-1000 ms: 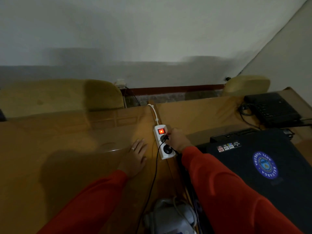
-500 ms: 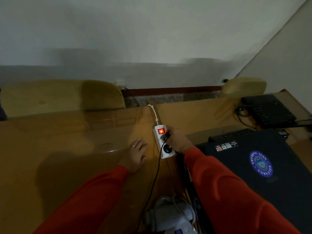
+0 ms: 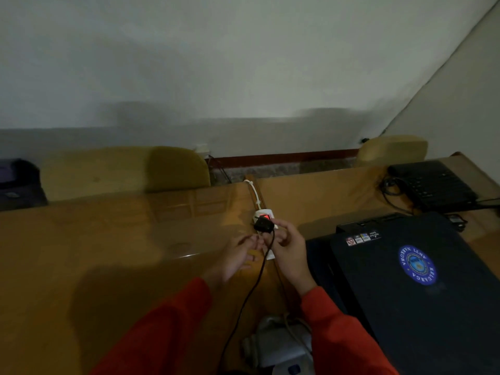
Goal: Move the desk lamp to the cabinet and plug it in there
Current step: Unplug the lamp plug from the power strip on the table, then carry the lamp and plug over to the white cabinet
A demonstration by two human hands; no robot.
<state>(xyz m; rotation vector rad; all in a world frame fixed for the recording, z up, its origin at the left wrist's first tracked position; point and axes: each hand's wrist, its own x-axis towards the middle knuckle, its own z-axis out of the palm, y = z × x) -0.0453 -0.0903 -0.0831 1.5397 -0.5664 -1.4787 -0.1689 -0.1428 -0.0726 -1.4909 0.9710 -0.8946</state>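
Note:
My right hand (image 3: pixel 288 251) holds a black plug (image 3: pixel 263 224) lifted just above the white power strip (image 3: pixel 263 213), whose red switch glows. The plug's black cord (image 3: pixel 253 286) runs down toward me to a pale grey object (image 3: pixel 278 345) at the bottom edge, which may be the desk lamp's base. My left hand (image 3: pixel 239 257) hovers beside the cord with its fingers spread and holds nothing. Most of the power strip is hidden behind my hands.
A glossy wooden desk (image 3: pixel 108 253) fills the foreground. A black laptop (image 3: pixel 422 280) with a blue round sticker lies at the right, a black keyboard (image 3: pixel 433 185) behind it. Two olive chair backs (image 3: pixel 127 170) stand beyond the desk against the wall.
My right hand has pulled the black plug out of the power strip and lifted it. My left hand has risen off the desk and moved toward the cord.

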